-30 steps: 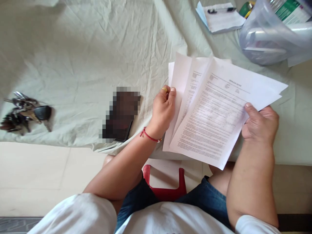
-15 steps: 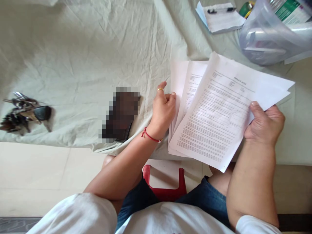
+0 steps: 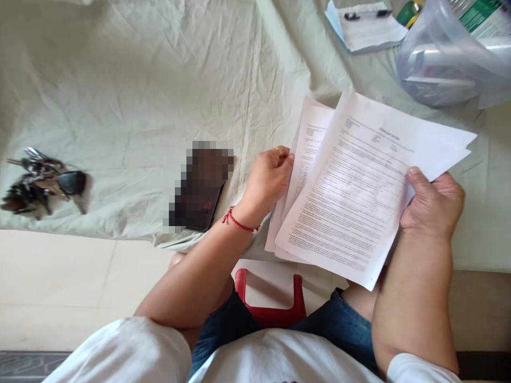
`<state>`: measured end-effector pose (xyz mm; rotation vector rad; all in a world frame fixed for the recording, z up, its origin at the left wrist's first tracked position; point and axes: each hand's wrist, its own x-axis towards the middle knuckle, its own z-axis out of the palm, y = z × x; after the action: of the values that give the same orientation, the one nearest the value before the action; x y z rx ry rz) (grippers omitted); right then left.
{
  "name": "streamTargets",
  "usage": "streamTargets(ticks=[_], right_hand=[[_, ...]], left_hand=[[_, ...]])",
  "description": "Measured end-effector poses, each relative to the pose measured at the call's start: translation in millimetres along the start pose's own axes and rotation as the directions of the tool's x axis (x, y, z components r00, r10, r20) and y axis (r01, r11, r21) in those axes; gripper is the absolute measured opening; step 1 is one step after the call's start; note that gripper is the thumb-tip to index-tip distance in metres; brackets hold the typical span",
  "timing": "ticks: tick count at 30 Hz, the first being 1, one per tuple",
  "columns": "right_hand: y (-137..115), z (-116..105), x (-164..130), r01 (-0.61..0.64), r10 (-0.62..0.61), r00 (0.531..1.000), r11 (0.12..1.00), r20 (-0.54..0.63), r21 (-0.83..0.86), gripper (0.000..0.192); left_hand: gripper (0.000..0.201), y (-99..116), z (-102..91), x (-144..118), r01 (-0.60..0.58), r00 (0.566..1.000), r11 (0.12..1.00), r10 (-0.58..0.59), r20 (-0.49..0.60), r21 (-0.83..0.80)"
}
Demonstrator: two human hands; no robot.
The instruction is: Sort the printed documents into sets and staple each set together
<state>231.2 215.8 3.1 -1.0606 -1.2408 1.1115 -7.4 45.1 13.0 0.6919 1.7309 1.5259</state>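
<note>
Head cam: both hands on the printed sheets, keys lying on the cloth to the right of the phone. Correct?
Not quite. In the head view the keys lie on the cloth to the left of the phone, not the right. The left hand and right hand do both hold the printed sheets.

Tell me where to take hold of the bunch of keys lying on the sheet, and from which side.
Grip the bunch of keys at its black fob, coming from above on the right side. The fob is the broadest, smoothest part and sticks out clear of the tangle of metal keys, which splay leftward on the sheet.
</note>
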Motion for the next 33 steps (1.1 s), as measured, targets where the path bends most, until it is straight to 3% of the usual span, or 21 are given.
streamTargets(ticks=[9,22,29,33], right_hand=[[0.5,4.4,-1.5,0.034,-0.033,0.999,0.999,-0.043,0.025,0.035],[1.6,11.4,-3.6,0.057,-0.054,0.998,0.996,-0.041,0.068,0.035],[5.2,10.5,-3.9,0.011,-0.011,1.0,0.999,-0.014,0.049,0.036],[6.7,1.0,2.1,0.067,-0.067,0.998,0.998,0.019,-0.008,0.038]], left_hand=[[0.02,-2.7,6.4,-1.3,0.023,1.0,0.996,-0.024,-0.015,-0.083],[0.035,13.0,7.4,-9.8,0.119,0.992,0.993,-0.12,-0.041,-0.02],[0.033,6.5,8.2,-4.9,0.079,0.997,0.994,-0.079,-0.002,-0.07],[0.036,4.7,8.7,-3.4,0.054,0.999,0.992,-0.054,-0.001,-0.117]])
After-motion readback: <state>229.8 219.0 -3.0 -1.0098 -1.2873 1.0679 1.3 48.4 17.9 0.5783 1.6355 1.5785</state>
